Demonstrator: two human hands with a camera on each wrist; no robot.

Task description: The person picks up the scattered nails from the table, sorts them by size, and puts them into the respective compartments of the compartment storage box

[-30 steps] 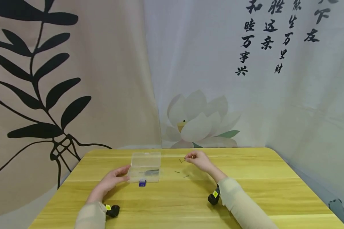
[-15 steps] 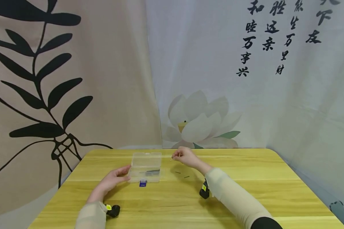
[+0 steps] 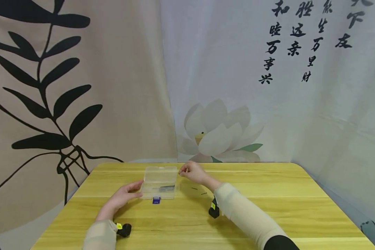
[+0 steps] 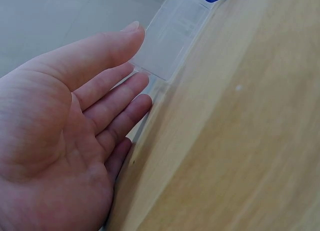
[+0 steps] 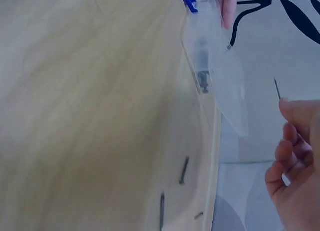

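Note:
A clear plastic box (image 3: 157,195) with its lid (image 3: 160,174) raised stands on the table, a blue latch (image 3: 156,200) at its front. Dark metal pieces (image 5: 203,81) lie inside it. At the box's left end, my left hand (image 3: 125,195) rests with loosely extended fingers; in the left wrist view its fingertips lie close against the clear wall. My right hand (image 3: 192,172), just right of the raised lid, pinches a thin nail (image 5: 277,89) between thumb and finger, point up in the right wrist view. Two nails (image 5: 184,170) (image 5: 162,211) and a shorter metal piece (image 5: 199,215) lie on the table.
The wooden table (image 3: 162,225) ends at a back edge close behind the box and my right hand. Behind it hangs a printed cloth (image 3: 128,86) with plant, flower and writing. Black cameras (image 3: 124,230) are worn on both wrists.
My right hand has moved left from the loose nails toward the box lid, carrying a nail up off the table. My left hand has stayed at the box's left end.

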